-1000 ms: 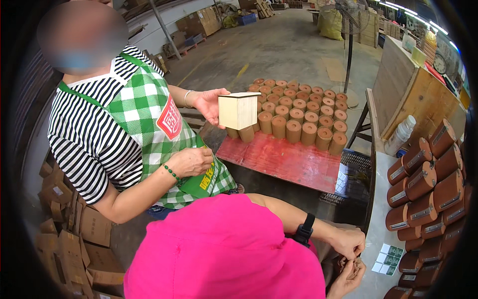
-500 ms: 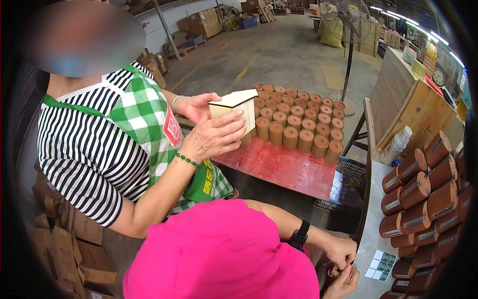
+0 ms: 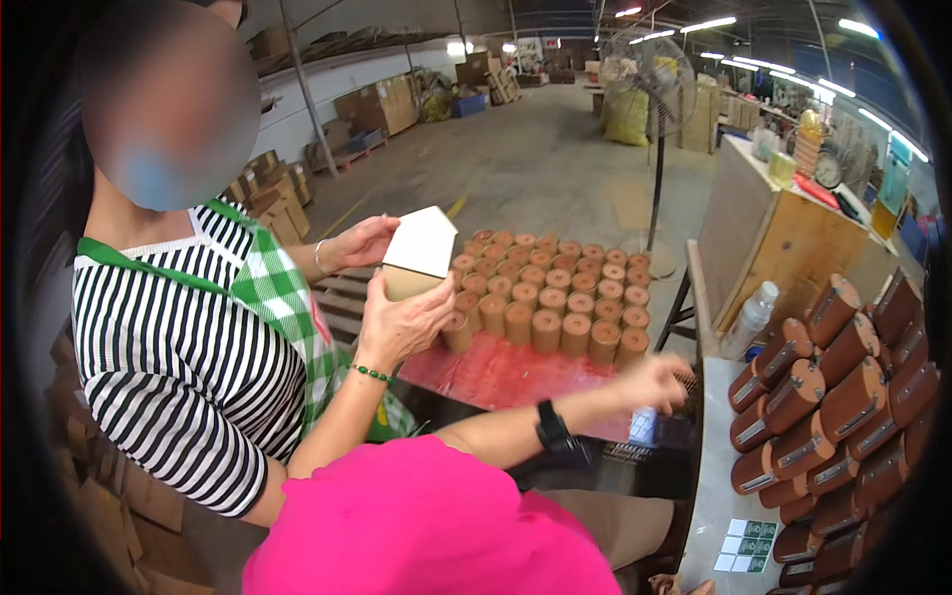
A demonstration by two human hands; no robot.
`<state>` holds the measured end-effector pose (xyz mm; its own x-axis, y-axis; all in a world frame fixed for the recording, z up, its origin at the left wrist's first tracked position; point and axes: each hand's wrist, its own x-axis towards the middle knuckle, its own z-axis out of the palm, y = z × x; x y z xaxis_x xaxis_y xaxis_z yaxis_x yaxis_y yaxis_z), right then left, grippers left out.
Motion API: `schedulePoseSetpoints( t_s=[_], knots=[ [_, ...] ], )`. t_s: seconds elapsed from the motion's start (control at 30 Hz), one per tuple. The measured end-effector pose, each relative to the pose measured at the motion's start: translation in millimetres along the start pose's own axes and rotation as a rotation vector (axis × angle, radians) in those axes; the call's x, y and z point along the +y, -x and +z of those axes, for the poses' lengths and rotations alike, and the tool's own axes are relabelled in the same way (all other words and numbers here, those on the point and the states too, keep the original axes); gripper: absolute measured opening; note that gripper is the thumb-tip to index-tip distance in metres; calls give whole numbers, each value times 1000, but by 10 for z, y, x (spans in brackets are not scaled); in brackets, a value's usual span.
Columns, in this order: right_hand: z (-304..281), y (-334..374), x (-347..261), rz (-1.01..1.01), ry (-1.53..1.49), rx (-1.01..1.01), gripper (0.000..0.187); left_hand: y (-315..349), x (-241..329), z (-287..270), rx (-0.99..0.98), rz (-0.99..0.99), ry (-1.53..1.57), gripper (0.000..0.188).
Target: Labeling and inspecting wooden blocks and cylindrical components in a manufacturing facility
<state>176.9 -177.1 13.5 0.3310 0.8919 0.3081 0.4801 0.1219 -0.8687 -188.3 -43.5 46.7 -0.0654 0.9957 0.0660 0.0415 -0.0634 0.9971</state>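
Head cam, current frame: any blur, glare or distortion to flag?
Head view, lower right of centre: left hand smeared, likely motion blur; head view, middle: pale sheen on the red board; head view, top right: ceiling lights blown out white; head view, edges: fisheye bending, black corners; head view, upper left: blurred oval masks the co-worker's face.

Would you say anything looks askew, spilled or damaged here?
Nothing looks spilled or broken; only the cardboard boxes at lower left lie in a loose jumble, unlike the neatly rowed cylinders on the red board.
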Motion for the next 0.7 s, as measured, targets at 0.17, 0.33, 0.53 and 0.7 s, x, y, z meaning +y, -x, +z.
schedulePoseSetpoints(
  t_s=[0.17, 0.33, 0.53, 0.7],
  knots=[
    [-26, -84, 155, 88, -100, 46, 32, -236, 959, -1360, 537, 261, -49, 70],
    [10, -167, 314, 266, -237, -7, 35, -151, 1664, -1877, 785, 312, -106, 80],
    [-50, -163, 407, 230, -164, -113, 48, -64, 1585, -2023, 817, 228, -136, 85],
    [-33, -209, 442, 194, -89, -154, 48, 87, 1497, -2185, 903, 159, -135, 88]
  ],
)
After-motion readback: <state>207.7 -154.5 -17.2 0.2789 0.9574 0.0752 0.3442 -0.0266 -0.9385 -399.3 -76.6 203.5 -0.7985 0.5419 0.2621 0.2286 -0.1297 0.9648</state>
